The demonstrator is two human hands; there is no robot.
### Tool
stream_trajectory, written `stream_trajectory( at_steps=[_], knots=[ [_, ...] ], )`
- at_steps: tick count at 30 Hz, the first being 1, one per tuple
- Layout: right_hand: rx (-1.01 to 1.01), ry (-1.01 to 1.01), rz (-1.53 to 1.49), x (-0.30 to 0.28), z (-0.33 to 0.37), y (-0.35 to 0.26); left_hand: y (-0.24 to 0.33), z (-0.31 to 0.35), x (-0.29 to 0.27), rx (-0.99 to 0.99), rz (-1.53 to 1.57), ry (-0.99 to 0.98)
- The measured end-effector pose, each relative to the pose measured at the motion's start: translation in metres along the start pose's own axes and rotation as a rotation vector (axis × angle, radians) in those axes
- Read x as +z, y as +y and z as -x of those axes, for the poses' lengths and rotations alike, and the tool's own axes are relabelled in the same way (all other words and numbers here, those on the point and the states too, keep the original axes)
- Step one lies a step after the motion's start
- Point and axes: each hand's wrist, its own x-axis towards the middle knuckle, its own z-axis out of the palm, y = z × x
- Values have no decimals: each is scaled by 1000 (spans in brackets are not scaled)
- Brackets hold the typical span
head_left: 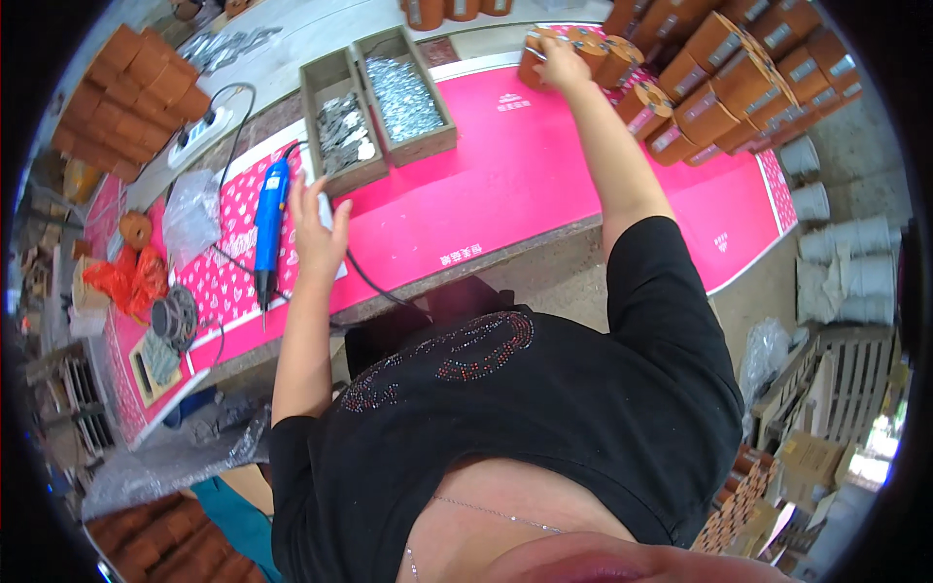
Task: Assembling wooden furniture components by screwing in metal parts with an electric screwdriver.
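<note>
On the pink worktop [505, 155], the right hand [565, 66] touches a brown cylinder [531, 68], grip unclear, at its row's left end; the left hand [316, 228] has empty, spread fingers near the screwdriver [270, 219]; a nudge could topple neighbouring cylinders [614, 68].

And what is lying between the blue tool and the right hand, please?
In the head view, from the blue tool to the right hand: the left hand, then the left tray, the right tray and pink mat.
</note>
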Motion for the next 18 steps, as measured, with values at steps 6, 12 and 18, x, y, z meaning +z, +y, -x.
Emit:
stream_trajectory(
  at_steps=[6,12,18],
  knots=[
    [-138,20,27,-1,-4,14,39,43,-20,-43,118,-54],
    [-400,138,-282,-50,91,-41,50,65,-37,-94,169,-14],
    [-686,-53,-540,-70,210,-119,71,55,-27,-64,342,61]
  ],
)
